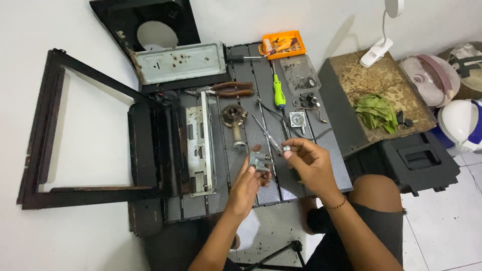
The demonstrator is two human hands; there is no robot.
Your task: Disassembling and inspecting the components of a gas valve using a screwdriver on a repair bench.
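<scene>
While my left hand [249, 181] grips a small grey metal part [259, 161] above the counter's [261, 75] near edge, my right hand [307, 161] pinches a tiny silver piece [286, 149] just beside it, fingers closed on it. Behind them lie a screwdriver [267, 133] and a burner [234, 118] mid-counter, with a green screwdriver [278, 91], pliers [226, 90] and an orange tray [284, 44] toward the far edge.

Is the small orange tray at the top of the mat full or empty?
Partly full. The small orange tray lies open-topped on the dark slatted mat, holding a few slim tools; what they are exactly is too small to tell.
</scene>
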